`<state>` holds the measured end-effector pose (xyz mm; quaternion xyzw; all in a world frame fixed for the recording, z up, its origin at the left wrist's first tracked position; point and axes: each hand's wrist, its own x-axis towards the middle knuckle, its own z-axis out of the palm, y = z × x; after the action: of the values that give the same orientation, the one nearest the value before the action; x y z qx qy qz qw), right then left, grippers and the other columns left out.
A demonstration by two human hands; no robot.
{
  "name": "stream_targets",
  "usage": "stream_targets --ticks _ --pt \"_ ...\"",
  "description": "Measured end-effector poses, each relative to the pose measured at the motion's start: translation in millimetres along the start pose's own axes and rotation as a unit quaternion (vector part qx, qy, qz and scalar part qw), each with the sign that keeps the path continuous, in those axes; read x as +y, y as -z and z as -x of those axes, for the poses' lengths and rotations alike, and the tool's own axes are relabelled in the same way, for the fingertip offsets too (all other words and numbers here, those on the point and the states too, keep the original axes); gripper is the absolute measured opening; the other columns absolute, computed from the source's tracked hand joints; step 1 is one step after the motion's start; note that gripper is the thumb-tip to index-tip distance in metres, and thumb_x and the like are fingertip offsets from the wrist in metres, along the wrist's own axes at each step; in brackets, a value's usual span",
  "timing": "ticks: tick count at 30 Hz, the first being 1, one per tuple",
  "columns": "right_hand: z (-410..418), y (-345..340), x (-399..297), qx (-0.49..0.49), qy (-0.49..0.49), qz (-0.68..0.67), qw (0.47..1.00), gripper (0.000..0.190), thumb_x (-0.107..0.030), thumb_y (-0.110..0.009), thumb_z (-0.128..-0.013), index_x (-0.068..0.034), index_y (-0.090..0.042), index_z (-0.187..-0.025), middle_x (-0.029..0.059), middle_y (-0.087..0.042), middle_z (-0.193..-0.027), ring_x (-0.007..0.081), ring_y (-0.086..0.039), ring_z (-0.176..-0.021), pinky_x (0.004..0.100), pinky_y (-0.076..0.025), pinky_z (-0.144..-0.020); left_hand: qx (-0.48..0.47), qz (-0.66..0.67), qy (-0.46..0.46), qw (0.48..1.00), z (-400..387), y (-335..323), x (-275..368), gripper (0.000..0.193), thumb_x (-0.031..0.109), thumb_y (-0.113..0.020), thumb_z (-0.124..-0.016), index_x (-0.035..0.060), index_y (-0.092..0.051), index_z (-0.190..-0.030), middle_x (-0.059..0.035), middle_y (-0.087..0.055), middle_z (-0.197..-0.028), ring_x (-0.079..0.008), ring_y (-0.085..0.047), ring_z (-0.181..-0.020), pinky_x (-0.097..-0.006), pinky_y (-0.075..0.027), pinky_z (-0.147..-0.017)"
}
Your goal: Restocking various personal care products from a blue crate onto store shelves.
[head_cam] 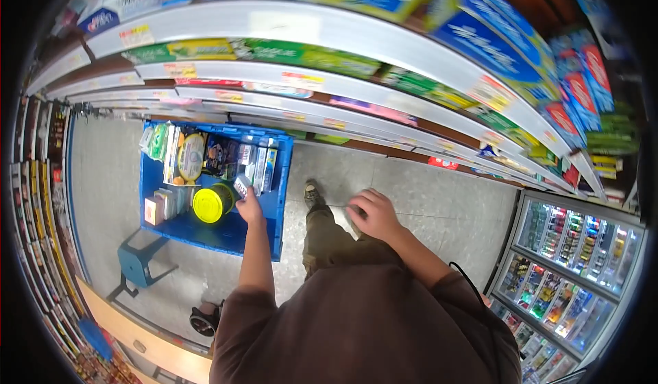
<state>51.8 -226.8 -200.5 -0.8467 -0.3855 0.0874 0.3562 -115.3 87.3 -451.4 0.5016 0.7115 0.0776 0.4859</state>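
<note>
My left hand [250,208] reaches over a blue plastic crate [175,236] and holds a small pale box [242,185] above the goods inside. Just beside that hand, in the crate, is a tub with a bright yellow lid [208,205]. A row of small cartons [167,202] stands along the crate's left side. Packs in green and white [157,141] and a yellow-and-white round-faced pack [191,156] fill its far part. In front of my body, over the floor, my right hand [374,214] hangs loosely curled, with nothing visible in it.
Shelving [277,24] with boxed goods and price tags runs along the far side. To the right stands a glass-door drinks cooler [565,260]. A blue-grey stool [134,264] is near the crate, with a wooden counter [144,332] behind it. More stocked shelves [43,219] line the left.
</note>
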Motion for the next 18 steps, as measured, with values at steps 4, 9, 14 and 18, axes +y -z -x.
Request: stream_targets --ticks 4,9,14,18 --pt "12 11 12 -0.105 -0.138 -0.141 0.975 0.033 -0.03 -0.075 -0.082 -0.002 -0.068 -0.098 0.0117 -0.07 -0.091 0.0271 -0.067 -0.079 0.0345 -0.053 -0.068 -0.006 0.008 -0.251 0.968 150 19 63 0.051 0.037 -0.076 -0.08 -0.0057 -0.054 -0.098 -0.0184 -0.063 -0.094 -0.0238 -0.06 -0.086 -0.0361 -0.048 -0.081" --pt "46 35 42 -0.123 -0.223 -0.273 0.928 0.06 -0.048 -0.07 -0.087 0.002 -0.062 -0.119 0.0136 -0.072 -0.097 0.019 -0.068 -0.091 0.0299 -0.052 -0.077 -0.137 -0.068 -0.414 0.897 289 -20 72 0.052 0.031 -0.083 -0.071 0.001 -0.052 -0.099 -0.0124 -0.061 -0.082 -0.0199 -0.058 -0.072 -0.0335 -0.047 -0.062" --pt "73 84 85 -0.066 -0.279 -0.363 0.886 0.055 -0.037 -0.069 -0.09 0.002 -0.052 -0.125 0.0088 -0.068 -0.101 0.0135 -0.064 -0.088 0.0265 -0.051 -0.076 -0.183 -0.105 -0.502 0.839 410 -88 72 0.053 0.039 -0.079 -0.072 0.0044 -0.053 -0.102 -0.019 -0.064 -0.092 -0.0401 -0.064 -0.082 -0.0468 -0.051 -0.069" --pt "92 107 115 0.085 -0.256 -0.425 0.864 0.035 -0.011 -0.065 -0.093 -0.001 -0.051 -0.123 0.0083 -0.068 -0.103 0.0137 -0.066 -0.088 0.0265 -0.055 -0.07 -0.227 -0.116 -0.435 0.864 466 -118 55 0.054 0.036 -0.078 -0.072 0.0047 -0.052 -0.108 -0.0182 -0.064 -0.095 -0.037 -0.064 -0.079 -0.0443 -0.051 -0.069"
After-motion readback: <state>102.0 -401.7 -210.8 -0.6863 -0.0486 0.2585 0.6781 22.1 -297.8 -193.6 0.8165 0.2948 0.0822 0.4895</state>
